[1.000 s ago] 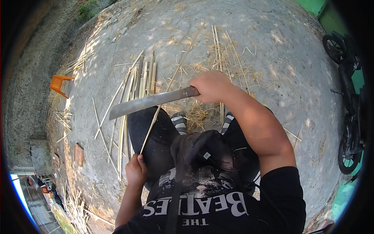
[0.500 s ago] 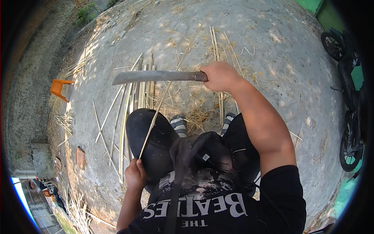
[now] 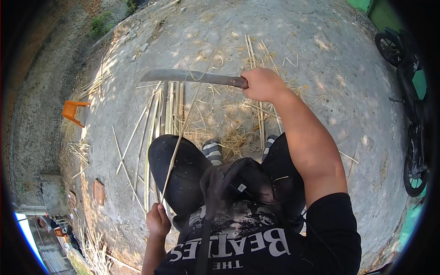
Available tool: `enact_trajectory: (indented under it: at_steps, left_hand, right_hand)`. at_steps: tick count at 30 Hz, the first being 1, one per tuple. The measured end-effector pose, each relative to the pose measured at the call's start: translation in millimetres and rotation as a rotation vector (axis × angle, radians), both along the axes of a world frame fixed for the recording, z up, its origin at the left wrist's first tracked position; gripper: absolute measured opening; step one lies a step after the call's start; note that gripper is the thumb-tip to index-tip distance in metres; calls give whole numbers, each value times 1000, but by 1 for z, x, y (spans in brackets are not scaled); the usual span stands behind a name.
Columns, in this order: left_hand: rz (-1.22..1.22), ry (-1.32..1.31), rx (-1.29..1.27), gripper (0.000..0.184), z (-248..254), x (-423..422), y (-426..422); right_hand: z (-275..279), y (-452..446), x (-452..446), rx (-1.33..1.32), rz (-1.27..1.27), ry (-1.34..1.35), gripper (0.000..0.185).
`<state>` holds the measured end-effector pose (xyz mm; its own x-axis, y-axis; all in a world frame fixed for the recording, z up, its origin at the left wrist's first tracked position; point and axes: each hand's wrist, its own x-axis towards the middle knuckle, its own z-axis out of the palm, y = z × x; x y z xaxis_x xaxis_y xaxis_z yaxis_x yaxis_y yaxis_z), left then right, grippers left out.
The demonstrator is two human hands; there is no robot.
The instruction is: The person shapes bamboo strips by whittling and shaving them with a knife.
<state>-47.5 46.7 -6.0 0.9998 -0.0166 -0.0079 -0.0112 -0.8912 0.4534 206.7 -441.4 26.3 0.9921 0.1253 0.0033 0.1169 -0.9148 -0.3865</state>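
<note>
My right hand [image 3: 263,85] is wrapped round the handle of a machete [image 3: 172,75], whose long blade points left. In my left hand [image 3: 158,222], low beside my knee, is the near end of a thin bamboo strip [image 3: 176,149]. From there the strip slants up over my dark-trousered knee and meets the blade around its middle. A thin curled shaving [image 3: 195,77] shows at the blade where they meet. Whether the strip passes over or under the blade I cannot tell.
Bamboo strips [image 3: 168,107] lie in a row ahead of my left knee, and more strips [image 3: 255,59] lie ahead on the right. Shavings [image 3: 236,143] are heaped between my feet. An orange stool [image 3: 73,111] and a brick [image 3: 98,191] are left; a motorcycle [image 3: 408,103] stands right.
The machete has moved slightly up and right, its tip now tilted higher. My left hand has dropped a little with the strip. A curl now shows at the blade.
</note>
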Motion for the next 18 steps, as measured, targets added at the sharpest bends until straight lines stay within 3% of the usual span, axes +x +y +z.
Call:
enact_trajectory:
  at_steps: [5,8,12,18]
  left_hand:
    - [-28,26,-61,41,0,-9,5]
    - [-49,19,-74,41,-6,-25,19]
    - [-39,16,-49,41,-11,-38,30]
    - [-25,57,-43,42,-11,-33,29]
  right_hand:
    - [11,32,-26,-53,300,-82,9]
    - [15,30,-23,-156,315,-17,12]
    - [-15,-12,1,-30,31,23,13]
    - [8,10,-13,-44,-13,67,14]
